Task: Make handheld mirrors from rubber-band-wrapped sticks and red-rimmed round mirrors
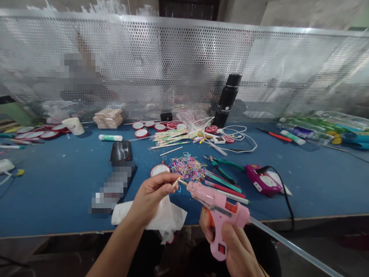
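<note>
My right hand (pixel 230 240) is wrapped round the handle of a pink hot glue gun (pixel 210 202), with a long clear glue stick (pixel 288 240) running out of its back. The gun's metal nozzle points left and meets a short, pale wooden stick piece (pixel 176 182). That piece is pinched between the fingertips of my left hand (pixel 155 194). Just beyond the fingers are a round red-rimmed lid (pixel 160 169) and a heap of small coloured rubber bands (pixel 188 167). White tissue (pixel 170 215) lies beneath my left hand at the table edge.
Green-handled pliers (pixel 221 165), several markers (pixel 225 188) and a purple power adapter (pixel 263 179) with a black cable lie to the right. Wooden sticks (pixel 170 136), a black bottle (pixel 228 102) and a white cable stand farther back, before a perforated metal screen (pixel 138 69).
</note>
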`<state>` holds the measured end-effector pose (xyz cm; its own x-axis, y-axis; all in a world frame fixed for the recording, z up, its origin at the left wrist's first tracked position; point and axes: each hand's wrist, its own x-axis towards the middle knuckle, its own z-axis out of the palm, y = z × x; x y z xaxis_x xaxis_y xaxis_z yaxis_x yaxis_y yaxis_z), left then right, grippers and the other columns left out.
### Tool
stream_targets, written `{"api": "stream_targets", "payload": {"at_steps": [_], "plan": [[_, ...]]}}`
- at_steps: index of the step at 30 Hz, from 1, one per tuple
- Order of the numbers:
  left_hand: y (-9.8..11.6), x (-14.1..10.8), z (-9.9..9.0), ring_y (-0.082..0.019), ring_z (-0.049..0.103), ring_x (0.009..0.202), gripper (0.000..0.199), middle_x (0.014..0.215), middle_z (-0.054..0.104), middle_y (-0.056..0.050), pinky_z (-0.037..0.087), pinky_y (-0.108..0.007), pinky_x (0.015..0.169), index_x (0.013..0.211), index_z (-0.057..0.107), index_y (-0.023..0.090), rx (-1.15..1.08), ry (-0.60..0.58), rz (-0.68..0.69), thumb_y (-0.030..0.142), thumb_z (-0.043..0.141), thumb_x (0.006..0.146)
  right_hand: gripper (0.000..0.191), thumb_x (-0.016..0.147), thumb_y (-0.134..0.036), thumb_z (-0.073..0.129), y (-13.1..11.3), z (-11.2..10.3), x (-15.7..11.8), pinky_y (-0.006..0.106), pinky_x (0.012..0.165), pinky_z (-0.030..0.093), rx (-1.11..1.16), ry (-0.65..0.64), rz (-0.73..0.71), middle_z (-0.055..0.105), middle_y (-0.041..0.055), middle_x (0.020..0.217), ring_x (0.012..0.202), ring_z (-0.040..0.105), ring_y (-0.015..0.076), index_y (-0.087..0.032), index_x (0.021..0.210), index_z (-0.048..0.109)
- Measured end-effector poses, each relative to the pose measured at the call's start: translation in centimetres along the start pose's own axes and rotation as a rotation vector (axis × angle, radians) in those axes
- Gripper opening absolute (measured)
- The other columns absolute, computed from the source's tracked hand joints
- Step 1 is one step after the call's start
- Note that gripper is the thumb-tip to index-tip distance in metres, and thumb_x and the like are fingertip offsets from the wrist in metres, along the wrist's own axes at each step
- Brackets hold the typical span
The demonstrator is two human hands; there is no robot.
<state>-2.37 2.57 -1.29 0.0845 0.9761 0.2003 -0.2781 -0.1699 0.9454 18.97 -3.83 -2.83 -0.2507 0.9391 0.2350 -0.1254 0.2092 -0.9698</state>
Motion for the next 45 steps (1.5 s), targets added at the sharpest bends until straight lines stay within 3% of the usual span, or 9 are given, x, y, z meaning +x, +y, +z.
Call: {"api": "stream_targets", "payload": {"at_steps": [6, 25, 37, 45], "plan": [[-0.1, -0.1, -0.1, -0.014, 0.061, 0.073, 0.029, 0.079, 0.075, -0.006, 0.049, -0.026, 0.072, 0.095, 0.086, 0.024, 0.007, 0.014, -0.008, 0.040, 0.090, 0.072, 0.060, 0.097, -0.073, 0.039, -0.1, 0.3, 0.1, 0.030, 0.054, 0.030, 0.040, 0.043, -0.009, 0.043, -0.0001, 0.063, 0.057, 0.036, 0.0136, -0.022, 0.068, 0.051], [0.3, 0.0, 0.3, -0.014, 0.062, 0.070, 0.031, 0.077, 0.076, -0.006, 0.050, -0.026, 0.071, 0.092, 0.087, 0.023, -0.025, 0.054, -0.029, 0.040, 0.093, 0.067, 0.057, 0.101, -0.066, 0.033, 0.9, 0.1, -0.5, 0.030, 0.056, 0.032, 0.031, -0.005, -0.001, 0.044, 0.0005, 0.068, 0.060, 0.038, 0.0139, -0.021, 0.073, 0.051], [0.1, 0.0, 0.3, -0.013, 0.065, 0.071, 0.034, 0.085, 0.080, -0.006, 0.052, -0.023, 0.072, 0.089, 0.087, 0.024, -0.046, 0.095, -0.070, 0.041, 0.096, 0.062, 0.056, 0.096, -0.071, 0.043, 1.2, 0.0, -1.3, 0.032, 0.060, 0.040, 0.081, 0.006, 0.045, 0.049, 0.0032, 0.071, 0.065, 0.043, 0.0168, -0.021, 0.075, 0.056], [0.2, 0.0, 0.4, -0.015, 0.065, 0.070, 0.035, 0.085, 0.080, -0.008, 0.053, -0.027, 0.071, 0.089, 0.087, 0.022, -0.027, 0.098, -0.062, 0.042, 0.095, 0.061, 0.056, 0.097, -0.072, 0.039, 1.9, -0.3, -1.7, 0.031, 0.057, 0.038, 0.069, -0.032, 0.047, 0.051, 0.0037, 0.072, 0.064, 0.043, 0.0163, -0.021, 0.080, 0.056]]}}
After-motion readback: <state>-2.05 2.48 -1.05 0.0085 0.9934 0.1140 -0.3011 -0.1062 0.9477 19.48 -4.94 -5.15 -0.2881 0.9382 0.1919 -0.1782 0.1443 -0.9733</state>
